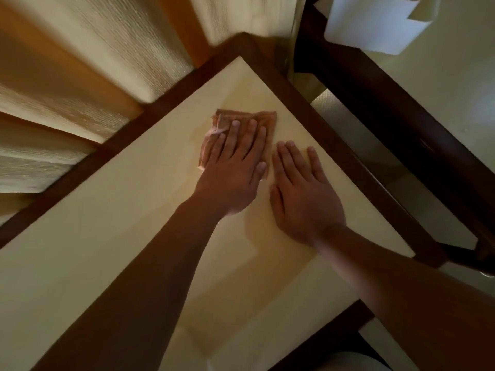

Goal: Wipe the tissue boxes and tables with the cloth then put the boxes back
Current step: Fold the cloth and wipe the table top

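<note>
**Wiping the table top.** The left hand (235,167), fingers straight, is pressing the folded orange cloth (263,117) flat on the cream table (93,263), just short of its far corner. The right hand (302,199), also flat and holding nothing, is resting on the bare top just beside the cloth. The step is probably done best with even palm pressure and overlapping strokes reaching the dark wooden edge. Beyond that corner a white tissue box (375,25) is standing on the neighbouring table (442,103); its contents cannot be told.

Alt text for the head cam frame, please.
The left hand presses an orange cloth flat on a cream table while the right hand lies flat beside it. A white box sits on the next table.
</note>
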